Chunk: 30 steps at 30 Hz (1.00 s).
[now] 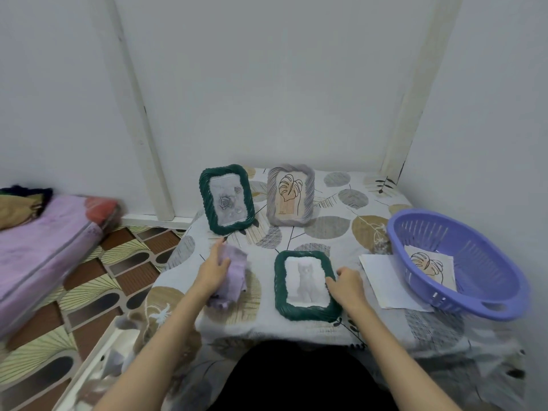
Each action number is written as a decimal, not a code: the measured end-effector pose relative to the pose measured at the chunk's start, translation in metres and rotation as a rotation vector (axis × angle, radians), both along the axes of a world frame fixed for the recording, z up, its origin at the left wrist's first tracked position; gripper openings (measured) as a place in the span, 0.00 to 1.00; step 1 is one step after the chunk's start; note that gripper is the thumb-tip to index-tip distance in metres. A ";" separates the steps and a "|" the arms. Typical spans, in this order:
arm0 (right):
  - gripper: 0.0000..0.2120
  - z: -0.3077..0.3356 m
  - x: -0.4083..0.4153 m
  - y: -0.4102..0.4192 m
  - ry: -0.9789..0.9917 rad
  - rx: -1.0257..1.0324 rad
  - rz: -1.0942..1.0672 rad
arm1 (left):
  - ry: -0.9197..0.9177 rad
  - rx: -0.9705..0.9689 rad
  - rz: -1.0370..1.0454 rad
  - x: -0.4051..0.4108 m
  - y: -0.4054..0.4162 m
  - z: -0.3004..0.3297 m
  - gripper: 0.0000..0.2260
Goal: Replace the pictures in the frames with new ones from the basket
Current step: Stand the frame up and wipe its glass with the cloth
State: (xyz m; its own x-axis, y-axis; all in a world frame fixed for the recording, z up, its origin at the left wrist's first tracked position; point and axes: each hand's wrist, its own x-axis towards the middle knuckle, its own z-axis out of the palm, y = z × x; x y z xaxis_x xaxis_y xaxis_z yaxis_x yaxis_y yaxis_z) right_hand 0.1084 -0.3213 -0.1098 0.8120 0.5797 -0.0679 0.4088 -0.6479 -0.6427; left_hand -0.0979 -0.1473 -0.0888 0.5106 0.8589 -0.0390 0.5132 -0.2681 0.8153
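Frames are sitting on a small table (311, 324) covered by a leaf-print cloth. Nearest, by the front edge, a green frame (307, 284) of twisted cord is lying flat, showing a pale cat picture (307, 281). The right hand (345, 284) is reaching in from the near side, forearm stretched forward, its fingers curling onto the frame's right rim and gripping it. The left hand (212, 269) is reaching toward the left edge, fingers closing around a crumpled lilac rag (232, 277) that is lying on the cloth.

At the right edge a purple slotted plastic basket (489, 295) is tilting, holding a leaf print (430, 266); white sheets (382, 277) are lying flat just beside it, partly under its rim.

Toward the far edge two frames are standing upright, leaning back: another green frame (226, 200) with a grey rose picture at the far left, and a grey frame (290, 195) with a line-drawn leaf picture beside it.

Plain white walls are closing in behind and to the right. Left of the table, a patterned tile floor (118, 268) is showing, with a pink mattress (44, 250) lying on it.
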 end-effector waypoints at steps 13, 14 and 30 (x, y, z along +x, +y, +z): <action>0.11 -0.019 -0.005 0.005 -0.042 0.045 -0.083 | 0.704 0.567 -0.173 0.019 -0.018 -0.028 0.23; 0.10 -0.019 -0.005 0.006 -0.010 0.088 -0.098 | 0.634 0.510 -0.203 0.030 -0.027 -0.028 0.23; 0.17 0.008 -0.004 -0.031 0.446 0.688 0.028 | -0.597 -0.579 -0.029 0.080 -0.066 -0.017 0.28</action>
